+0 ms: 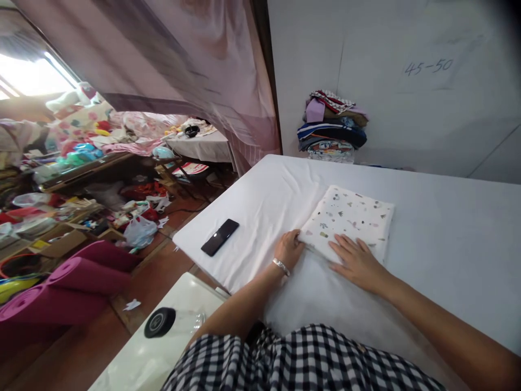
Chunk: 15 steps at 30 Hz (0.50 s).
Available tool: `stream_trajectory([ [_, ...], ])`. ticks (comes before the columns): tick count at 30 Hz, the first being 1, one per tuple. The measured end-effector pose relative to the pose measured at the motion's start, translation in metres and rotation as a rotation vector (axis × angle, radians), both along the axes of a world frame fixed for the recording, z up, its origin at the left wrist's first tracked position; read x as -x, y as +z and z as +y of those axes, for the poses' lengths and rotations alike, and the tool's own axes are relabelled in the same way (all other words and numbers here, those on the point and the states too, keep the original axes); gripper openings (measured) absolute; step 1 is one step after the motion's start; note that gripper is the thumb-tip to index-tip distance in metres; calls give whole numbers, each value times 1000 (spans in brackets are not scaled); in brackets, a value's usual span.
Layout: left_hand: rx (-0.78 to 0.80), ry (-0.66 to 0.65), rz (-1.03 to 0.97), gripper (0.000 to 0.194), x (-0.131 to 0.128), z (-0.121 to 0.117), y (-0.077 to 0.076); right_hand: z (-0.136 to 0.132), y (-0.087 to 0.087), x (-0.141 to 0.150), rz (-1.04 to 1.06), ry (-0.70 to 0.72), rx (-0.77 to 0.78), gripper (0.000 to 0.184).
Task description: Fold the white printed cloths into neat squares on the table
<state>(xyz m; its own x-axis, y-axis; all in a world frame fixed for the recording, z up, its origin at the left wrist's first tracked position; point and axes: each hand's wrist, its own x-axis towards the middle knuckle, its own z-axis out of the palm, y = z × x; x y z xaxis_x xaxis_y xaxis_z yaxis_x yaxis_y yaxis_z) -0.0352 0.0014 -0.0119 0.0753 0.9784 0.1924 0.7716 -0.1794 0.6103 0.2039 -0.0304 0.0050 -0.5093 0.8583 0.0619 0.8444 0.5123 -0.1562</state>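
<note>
A folded white cloth (353, 214) printed with small plant-like motifs lies flat on the white-covered table. At its near left corner, my left hand (290, 248) has its fingers curled round the edge. My right hand (360, 264) rests on the cloth's near side, palm down with the fingers spread. Between my forearms and against my body is a sheet of translucent plastic (321, 298), which reaches the cloth's near edge. Whether my left fingers also hold some of this plastic cannot be made out.
A black phone (220, 237) lies on the table's left part. Folded clothes (331, 130) are stacked beyond the far edge, by the wall. Lower left, a white surface (191, 296) bears a round black object (160, 322). Pink rolls (77, 277) and clutter cover the floor at left.
</note>
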Motion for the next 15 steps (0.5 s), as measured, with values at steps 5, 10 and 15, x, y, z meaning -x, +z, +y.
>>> stream_trajectory([
  [5, 68, -1, 34, 36, -5, 10, 8, -12, -15, -11, -62, 17, -165, 62],
  [10, -25, -148, 188, 32, 4, 12, 10, -19, -27, -23, -78, 53, -262, 57],
  [15, -49, -198, 252, 27, 11, 9, 9, -18, -33, -29, -79, 89, -317, 54],
])
